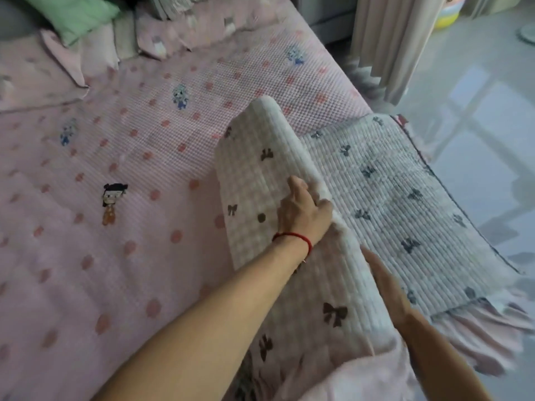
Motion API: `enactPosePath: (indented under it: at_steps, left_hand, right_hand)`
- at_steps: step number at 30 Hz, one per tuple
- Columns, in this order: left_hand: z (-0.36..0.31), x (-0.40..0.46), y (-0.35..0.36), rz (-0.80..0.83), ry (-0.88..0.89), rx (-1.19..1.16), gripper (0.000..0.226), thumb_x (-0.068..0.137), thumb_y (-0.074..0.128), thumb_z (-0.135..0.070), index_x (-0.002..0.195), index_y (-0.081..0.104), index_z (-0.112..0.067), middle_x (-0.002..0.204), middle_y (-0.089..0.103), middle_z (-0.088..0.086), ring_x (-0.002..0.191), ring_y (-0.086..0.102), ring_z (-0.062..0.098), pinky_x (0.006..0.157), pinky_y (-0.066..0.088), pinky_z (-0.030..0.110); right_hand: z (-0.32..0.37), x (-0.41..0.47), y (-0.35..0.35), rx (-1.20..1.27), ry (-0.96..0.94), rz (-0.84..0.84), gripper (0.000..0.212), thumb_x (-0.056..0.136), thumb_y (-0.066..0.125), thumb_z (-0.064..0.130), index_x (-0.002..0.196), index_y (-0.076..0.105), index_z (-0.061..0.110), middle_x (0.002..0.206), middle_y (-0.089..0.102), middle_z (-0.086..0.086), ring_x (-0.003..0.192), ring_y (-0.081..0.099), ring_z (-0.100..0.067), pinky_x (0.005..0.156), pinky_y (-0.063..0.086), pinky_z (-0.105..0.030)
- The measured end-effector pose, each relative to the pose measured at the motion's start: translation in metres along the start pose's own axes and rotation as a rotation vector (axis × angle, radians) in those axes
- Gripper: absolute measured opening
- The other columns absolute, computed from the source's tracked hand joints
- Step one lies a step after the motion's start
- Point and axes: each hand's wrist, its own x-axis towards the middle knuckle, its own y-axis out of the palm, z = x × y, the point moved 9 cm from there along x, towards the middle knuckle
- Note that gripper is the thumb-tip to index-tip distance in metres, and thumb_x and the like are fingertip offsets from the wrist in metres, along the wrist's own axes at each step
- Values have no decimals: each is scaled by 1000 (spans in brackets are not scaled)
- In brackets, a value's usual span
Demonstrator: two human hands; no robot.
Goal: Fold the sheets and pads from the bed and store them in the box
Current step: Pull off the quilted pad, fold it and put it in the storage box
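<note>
A white quilted pad [376, 180] printed with dark bows lies at the right edge of the bed. Its left half is lifted and curled over toward the right. My left hand [304, 212], with a red string on the wrist, grips the curled fold from above. My right hand [388, 285] is lower down, with its palm under the raised flap and its fingers partly hidden by the fabric. Under the pad, a pink waffle sheet [130, 175] with red dots and cartoon figures covers the bed. No box is in view.
A green pillow [72, 15] and pink pillows [162, 36] sit at the head of the bed. A beige curtain [396, 39] hangs by the far right corner. Grey tiled floor [477, 146] runs along the bed's right side, where a pink frill hangs.
</note>
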Motion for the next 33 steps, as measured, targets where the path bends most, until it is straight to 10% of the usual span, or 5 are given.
enactPosePath:
  at_steps: [2,9,23,28,33]
  left_hand:
    - [4,-9,53,221,82,36,34,101,48,-29,133,44,-18,129,60,11,113,61,30,82,46,31]
    - [76,-31,121,382,542,729,60,107,5,-51,157,-20,-32,163,-33,-7,149,-33,12,124,-15,45]
    - [86,-26,135,597,591,696,69,107,21,-48,156,-24,-31,161,-35,-8,145,-37,6,123,-19,41]
    - [90,3,94,222,569,483,56,108,17,-29,161,-2,-24,168,-12,-6,152,-20,4,128,-2,39]
    - [124,50,35,-224,270,484,57,106,26,-37,161,17,-29,171,5,1,157,-1,19,122,8,59]
  right_hand:
    - [-13,3,-37,27,-4,-75,151,28,69,100,149,43,14,146,42,6,129,46,4,111,30,-14]
    - [-16,11,-55,-721,10,-63,37,100,52,54,113,49,20,102,67,-5,88,66,-20,77,53,-38]
    - [-43,44,-63,-1124,91,-355,39,103,22,45,117,46,18,113,59,-5,101,62,-23,89,53,-44]
    - [-23,70,-1,-1279,-151,-290,71,104,16,59,159,-21,35,167,-30,-7,156,-19,-31,126,3,-59]
    - [-45,83,-5,-1281,-168,-325,72,101,9,66,155,-31,39,163,-38,-1,152,-31,-25,125,-9,-59]
